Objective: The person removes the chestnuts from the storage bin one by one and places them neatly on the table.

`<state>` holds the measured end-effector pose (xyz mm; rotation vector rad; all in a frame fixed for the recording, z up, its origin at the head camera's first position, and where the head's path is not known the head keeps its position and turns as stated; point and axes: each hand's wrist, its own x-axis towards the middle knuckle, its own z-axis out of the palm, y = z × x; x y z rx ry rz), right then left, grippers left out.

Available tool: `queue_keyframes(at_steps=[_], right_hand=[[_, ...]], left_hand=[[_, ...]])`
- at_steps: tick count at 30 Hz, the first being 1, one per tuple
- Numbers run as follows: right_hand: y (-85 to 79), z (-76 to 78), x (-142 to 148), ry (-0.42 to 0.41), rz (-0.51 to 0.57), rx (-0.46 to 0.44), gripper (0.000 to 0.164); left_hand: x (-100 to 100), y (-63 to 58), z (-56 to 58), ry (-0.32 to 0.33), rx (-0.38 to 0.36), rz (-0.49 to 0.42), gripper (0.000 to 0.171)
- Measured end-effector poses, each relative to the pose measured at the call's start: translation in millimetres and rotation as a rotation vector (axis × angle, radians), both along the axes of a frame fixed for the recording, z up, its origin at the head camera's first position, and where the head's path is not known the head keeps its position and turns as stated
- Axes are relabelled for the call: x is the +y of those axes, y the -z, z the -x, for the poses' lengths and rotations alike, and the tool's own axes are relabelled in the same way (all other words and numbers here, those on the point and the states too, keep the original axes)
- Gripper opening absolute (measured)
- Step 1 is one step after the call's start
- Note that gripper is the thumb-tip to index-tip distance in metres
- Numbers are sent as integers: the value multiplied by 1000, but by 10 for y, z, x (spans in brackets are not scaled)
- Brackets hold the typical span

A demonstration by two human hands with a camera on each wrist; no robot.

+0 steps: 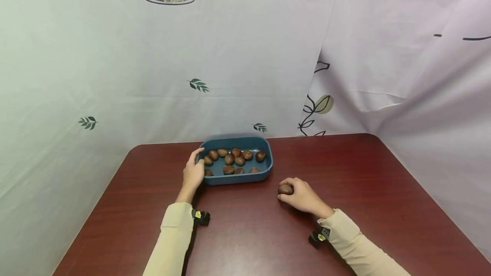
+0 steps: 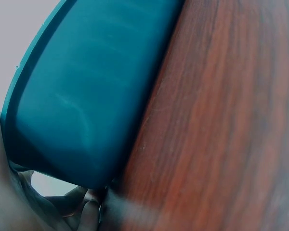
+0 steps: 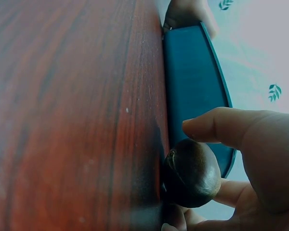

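A blue plastic box (image 1: pixel 230 179) with several brown chestnuts (image 1: pixel 229 159) inside stands at the back of the table. My left hand (image 1: pixel 193 174) grips its left end, the thumb at the rim and the other fingers around the outside, as the left wrist view shows on the box wall (image 2: pixel 82 106). To the right and nearer me, my right hand (image 1: pixel 301 195) holds a single chestnut (image 1: pixel 285 189) at the tabletop. In the right wrist view this chestnut (image 3: pixel 192 173) lies between the thumb (image 3: pixel 216 124) and the curled fingers, close to the wood.
The dark red wooden table (image 1: pixel 245 233) has rounded back corners. Behind the box hangs a pale cloth (image 1: pixel 230 54) printed with leaves and plants, and it also runs along both sides. Each sleeve cuff carries a small black wrist camera (image 1: pixel 316 238).
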<state>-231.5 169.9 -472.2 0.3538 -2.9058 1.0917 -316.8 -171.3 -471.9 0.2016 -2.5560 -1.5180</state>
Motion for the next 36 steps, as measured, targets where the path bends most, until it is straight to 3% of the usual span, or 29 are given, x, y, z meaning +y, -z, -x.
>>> queue_keyframes(at_steps=[27,36], right_hand=[[-25,-16,14,-26,28,35,32],[-48,-9,9,-4,75,4,31]], left_hand=[[8,-8,-15,-1,9,-5,45],[6,-10,-16,2,19,-2,46]])
